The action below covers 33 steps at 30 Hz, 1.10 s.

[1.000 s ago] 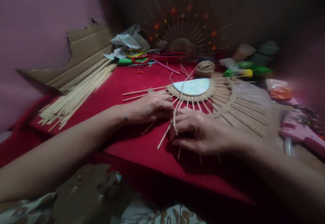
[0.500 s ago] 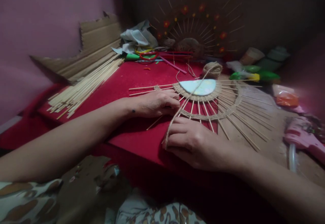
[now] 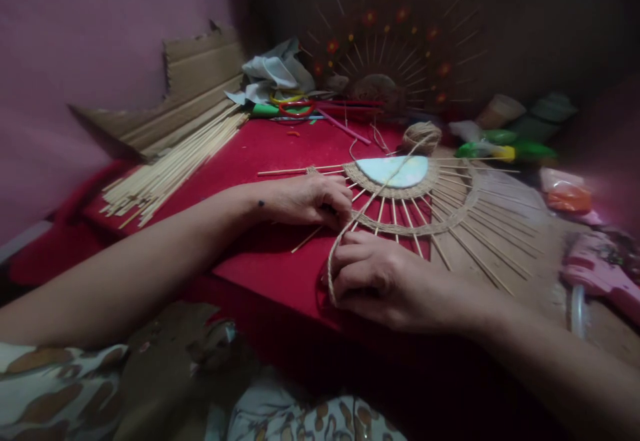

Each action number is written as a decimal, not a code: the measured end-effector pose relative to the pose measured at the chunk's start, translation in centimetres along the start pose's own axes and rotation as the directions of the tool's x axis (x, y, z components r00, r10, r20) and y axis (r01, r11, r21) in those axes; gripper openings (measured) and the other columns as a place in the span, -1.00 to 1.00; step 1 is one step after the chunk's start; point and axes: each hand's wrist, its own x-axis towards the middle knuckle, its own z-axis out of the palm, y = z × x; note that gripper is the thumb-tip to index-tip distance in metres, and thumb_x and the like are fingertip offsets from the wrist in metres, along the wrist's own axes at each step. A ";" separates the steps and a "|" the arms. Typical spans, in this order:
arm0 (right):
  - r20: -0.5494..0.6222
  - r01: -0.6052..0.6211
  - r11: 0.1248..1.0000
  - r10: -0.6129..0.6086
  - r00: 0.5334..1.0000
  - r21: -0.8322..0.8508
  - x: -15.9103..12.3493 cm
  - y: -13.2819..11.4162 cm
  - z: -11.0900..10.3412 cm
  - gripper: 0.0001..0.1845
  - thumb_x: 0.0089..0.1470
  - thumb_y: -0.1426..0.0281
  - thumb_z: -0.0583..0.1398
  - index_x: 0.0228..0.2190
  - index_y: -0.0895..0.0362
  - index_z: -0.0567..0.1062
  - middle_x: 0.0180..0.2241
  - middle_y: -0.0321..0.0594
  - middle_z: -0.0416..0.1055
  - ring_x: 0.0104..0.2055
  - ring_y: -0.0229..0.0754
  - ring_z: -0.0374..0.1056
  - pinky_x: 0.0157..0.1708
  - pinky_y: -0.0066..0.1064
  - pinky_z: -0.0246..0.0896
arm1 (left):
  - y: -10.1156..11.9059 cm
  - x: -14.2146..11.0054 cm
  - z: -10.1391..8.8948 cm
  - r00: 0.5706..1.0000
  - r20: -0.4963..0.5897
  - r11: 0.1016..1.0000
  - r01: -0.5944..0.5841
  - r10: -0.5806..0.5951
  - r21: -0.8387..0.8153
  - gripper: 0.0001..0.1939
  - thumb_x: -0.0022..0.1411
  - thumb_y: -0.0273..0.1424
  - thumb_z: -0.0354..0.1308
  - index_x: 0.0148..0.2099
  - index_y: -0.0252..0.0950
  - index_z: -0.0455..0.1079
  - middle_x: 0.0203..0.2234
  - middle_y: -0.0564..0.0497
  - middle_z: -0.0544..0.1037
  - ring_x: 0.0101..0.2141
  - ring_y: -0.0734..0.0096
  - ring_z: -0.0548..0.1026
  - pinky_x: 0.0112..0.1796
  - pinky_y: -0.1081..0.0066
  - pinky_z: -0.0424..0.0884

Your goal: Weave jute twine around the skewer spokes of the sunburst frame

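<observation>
A half-round frame of thin sticks lies on the red cloth, with a pale blue half-disc at its centre. Woven twine forms an outer arc across the sticks. My left hand is closed on the left side of this frame, fingers pinching around the sticks at the arc. Just below it, my right hand is curled around a strand of jute twine, which loops over its fingers. The strand runs across the half-disc to a twine ball. My fingertips are partly hidden.
Loose sticks lie in a bundle at left beside torn cardboard. A pink glue gun and an orange packet are at right. Behind stands a finished-looking stick piece with flowers. Scissors with red handles lie at the back.
The view has shifted slightly, moving the scene a little to the right. Both hands keep nearly the same place on the frame; the twine loop by my right hand hangs slightly lower.
</observation>
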 end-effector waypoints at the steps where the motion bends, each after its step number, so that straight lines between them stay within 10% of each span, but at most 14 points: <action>1: -0.011 -0.014 1.000 0.014 1.000 0.019 0.0 -0.1 0.0 -0.83 0.07 0.63 0.17 -0.45 0.15 0.46 -0.37 -0.24 0.45 -0.26 -0.25 0.29 -0.15 -0.37 0.19 | 0.0 0.0 0.0 1.000 -0.003 1.000 0.000 0.000 -0.025 -0.81 0.26 -0.45 0.06 -0.36 -0.25 0.49 -0.43 -0.01 0.50 -0.28 0.40 0.37 -0.21 0.42 0.30; 11: 0.100 -0.313 0.886 0.297 0.950 0.342 -1.3 -1.2 -0.7 -0.87 -0.01 0.59 0.21 -0.46 0.16 0.37 -0.42 -0.31 0.43 -0.38 -0.33 0.32 -0.37 -0.51 0.25 | -0.1 -0.1 0.1 1.000 -0.023 0.999 0.003 -0.005 -0.048 -0.81 0.25 -0.46 0.11 -0.21 -0.17 0.55 -0.40 0.00 0.50 -0.29 0.41 0.35 -0.21 0.42 0.29; 21: 0.117 -0.120 0.980 0.101 0.988 0.160 -1.3 -3.1 0.8 -0.64 0.08 0.60 0.17 -0.06 0.17 0.47 0.13 -0.09 0.35 0.14 -0.24 0.27 0.14 -0.40 0.16 | 0.1 0.0 0.1 0.998 0.039 0.997 -0.050 0.047 0.064 -0.72 0.28 -0.51 0.06 -0.13 -0.11 0.55 -0.35 -0.02 0.49 -0.26 0.38 0.34 -0.19 0.43 0.25; 33: 0.148 -0.175 0.985 0.171 0.974 0.015 -2.6 -4.7 -0.4 -0.51 0.13 0.51 0.13 0.11 0.12 0.39 0.12 -0.09 0.37 0.15 -0.12 0.24 0.12 -0.29 0.20 | -0.1 -0.1 0.1 0.996 0.051 0.993 -0.076 0.072 0.093 -0.72 0.28 -0.54 0.05 -0.15 -0.13 0.53 -0.33 -0.01 0.48 -0.25 0.37 0.32 -0.19 0.43 0.22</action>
